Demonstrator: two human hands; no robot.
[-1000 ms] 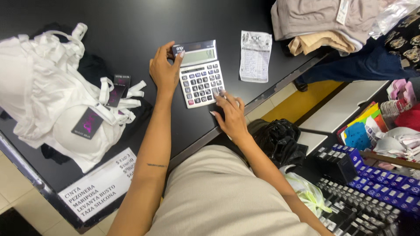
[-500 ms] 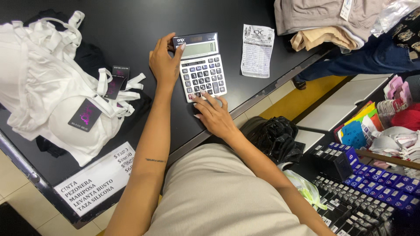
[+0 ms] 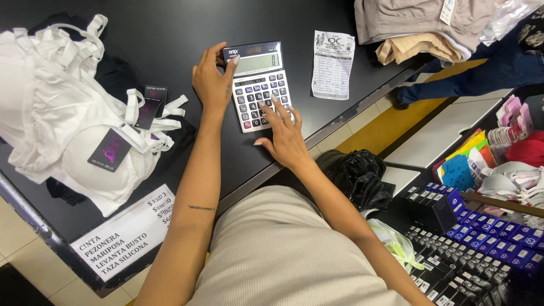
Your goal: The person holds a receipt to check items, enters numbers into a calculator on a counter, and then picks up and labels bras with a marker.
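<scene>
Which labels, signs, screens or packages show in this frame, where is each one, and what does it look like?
Calculator screen: counter centre, greenish-grey strip above the keys, by the left hand.
Paper slip: right of the calculator, white rectangle, dark print.
Hang tags: on the white garments at left, black with purple marks.
Price sign: counter's near edge, white rectangle, black lettering.
Small boxes: lower right, rows of blue and black.

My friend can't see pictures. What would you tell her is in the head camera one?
Seen from above, a person's right hand presses keys on a grey calculator while the left hand steadies its side, on a black counter. White bras with dark tags lie to the left, and a paper receipt to the right.
</scene>
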